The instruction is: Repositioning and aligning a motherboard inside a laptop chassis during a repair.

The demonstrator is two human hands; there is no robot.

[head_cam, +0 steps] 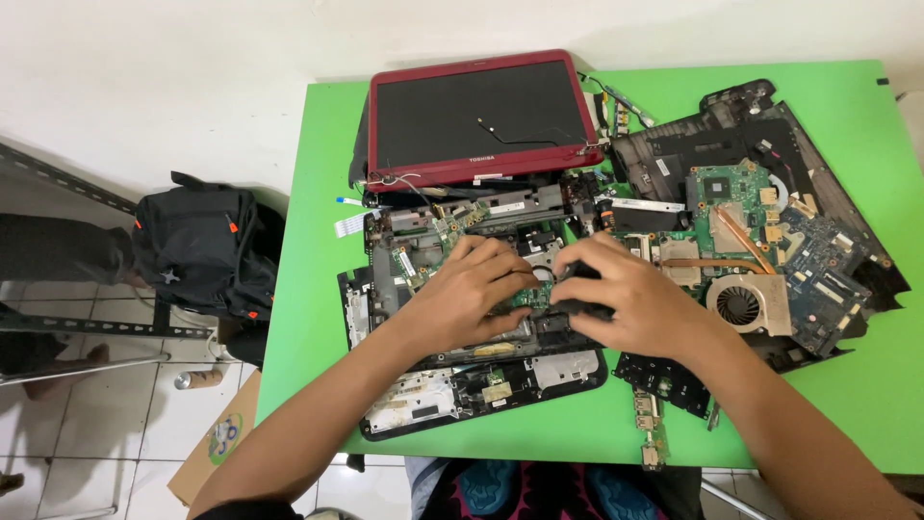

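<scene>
A dismantled laptop base lies open on the green table, its green circuit board exposed. My left hand rests fingers-down on the middle of that board. My right hand is curled around a small black part just right of the left hand, above the base. Whether the part is attached to the base is hidden by my fingers.
A red laptop lid with loose cables lies at the back. A second opened chassis with a motherboard, copper heat pipe and fan sits at the right. Small boards lie near the front edge. A black backpack stands on the floor left.
</scene>
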